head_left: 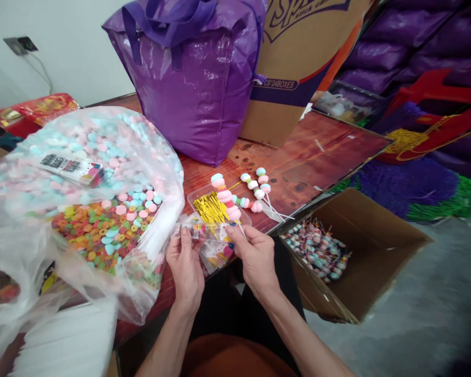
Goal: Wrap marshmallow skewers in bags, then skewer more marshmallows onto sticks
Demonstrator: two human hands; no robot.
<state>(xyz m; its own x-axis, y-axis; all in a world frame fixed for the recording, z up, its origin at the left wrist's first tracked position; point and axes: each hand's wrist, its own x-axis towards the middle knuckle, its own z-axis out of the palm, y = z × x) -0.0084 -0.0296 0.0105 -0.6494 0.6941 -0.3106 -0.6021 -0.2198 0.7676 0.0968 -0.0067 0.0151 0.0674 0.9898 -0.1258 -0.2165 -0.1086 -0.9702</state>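
Note:
My left hand (185,264) pinches the top of a small clear printed wrapper bag (206,235) at the table's front edge. My right hand (255,256) grips the same bag's other side together with the stick of a candy skewer (225,195) of pink, white and blue rings that stands up from my fingers. Just behind the hands lies a clear tray with gold twist ties (210,208). Two or three more candy skewers (257,191) lie flat on the table to the right of it.
A big clear plastic bag of coloured ring candies (102,225) fills the table's left. A purple zip bag (196,78) and a cardboard carton (294,63) stand behind. On the floor at right, an open cardboard box (377,246) holds several wrapped skewers.

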